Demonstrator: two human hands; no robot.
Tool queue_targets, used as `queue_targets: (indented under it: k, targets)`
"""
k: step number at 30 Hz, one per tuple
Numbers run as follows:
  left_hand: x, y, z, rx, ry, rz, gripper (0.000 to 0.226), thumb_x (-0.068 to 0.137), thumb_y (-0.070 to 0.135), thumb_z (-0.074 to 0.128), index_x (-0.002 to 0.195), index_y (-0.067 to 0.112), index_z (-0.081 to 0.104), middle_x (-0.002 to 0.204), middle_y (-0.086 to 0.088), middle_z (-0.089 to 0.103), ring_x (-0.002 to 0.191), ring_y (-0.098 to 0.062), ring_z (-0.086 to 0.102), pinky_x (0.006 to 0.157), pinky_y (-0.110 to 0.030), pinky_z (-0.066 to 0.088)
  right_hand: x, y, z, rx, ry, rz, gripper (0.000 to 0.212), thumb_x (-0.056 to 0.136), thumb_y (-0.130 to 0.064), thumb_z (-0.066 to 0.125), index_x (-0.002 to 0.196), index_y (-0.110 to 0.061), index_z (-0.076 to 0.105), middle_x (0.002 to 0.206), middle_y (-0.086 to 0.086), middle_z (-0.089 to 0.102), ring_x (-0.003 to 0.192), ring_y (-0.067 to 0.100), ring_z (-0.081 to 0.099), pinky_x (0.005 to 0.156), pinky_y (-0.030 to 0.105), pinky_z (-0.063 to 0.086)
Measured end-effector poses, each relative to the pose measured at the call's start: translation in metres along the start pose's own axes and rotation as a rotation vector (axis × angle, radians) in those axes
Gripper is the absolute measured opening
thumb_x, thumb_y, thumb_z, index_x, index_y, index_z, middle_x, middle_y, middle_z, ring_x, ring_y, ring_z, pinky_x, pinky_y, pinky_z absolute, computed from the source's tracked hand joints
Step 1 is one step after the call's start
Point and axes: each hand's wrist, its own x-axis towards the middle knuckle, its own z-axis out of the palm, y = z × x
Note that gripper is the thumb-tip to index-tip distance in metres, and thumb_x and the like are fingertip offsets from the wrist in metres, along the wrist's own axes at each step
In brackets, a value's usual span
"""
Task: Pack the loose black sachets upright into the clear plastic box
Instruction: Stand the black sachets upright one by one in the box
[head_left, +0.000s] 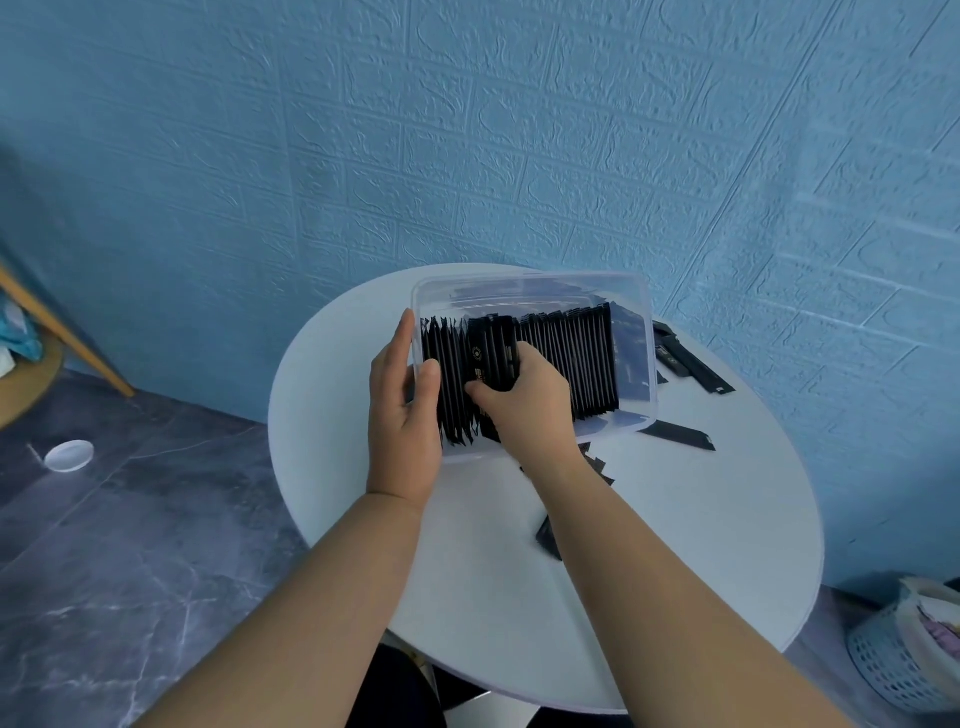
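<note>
While the left hand (405, 400) clasps the end wall of the clear plastic box (638, 332) at frame centre on the bench (675, 545) and the right hand (527, 402) grips a bundle of black sachets (493, 356) inside it, forcing them down risks toppling the upright row (571, 358).

The clear plastic box (636, 332) stands open on the round white table (675, 545); black sachets (571, 358) stand upright in a packed row inside, filling most of it; a small bundle (493, 358) with gold print sits among them, gripped from above; loose sachets (680, 435) lie flat just beside the box.
</note>
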Motion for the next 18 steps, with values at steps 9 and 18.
queue_targets:
  k: [9, 18]
  targets:
    - [-0.0007, 0.0002, 0.0005, 0.005, 0.002, 0.007, 0.044, 0.091, 0.024, 0.041, 0.132, 0.038, 0.030, 0.125, 0.023, 0.040, 0.112, 0.025, 0.037, 0.091, 0.001, 0.026, 0.0009, 0.0005, -0.0007, -0.001, -0.038, 0.024, 0.015, 0.083, -0.016, 0.068, 0.089, -0.012, 0.055, 0.078, -0.005, 0.061, 0.075, 0.011, 0.059, 0.066, 0.021, 0.048]
    - [-0.0003, 0.0000, 0.0004, -0.004, 0.002, 0.009, 0.043, 0.092, 0.024, 0.041, 0.129, 0.043, 0.032, 0.127, 0.022, 0.041, 0.117, 0.022, 0.036, 0.094, -0.001, 0.025, 0.0000, 0.0044, -0.0071, 0.116, -0.098, 0.111, 0.015, 0.086, -0.023, 0.063, 0.094, -0.012, 0.058, 0.081, -0.002, 0.060, 0.066, 0.003, 0.052, 0.059, 0.015, 0.040]
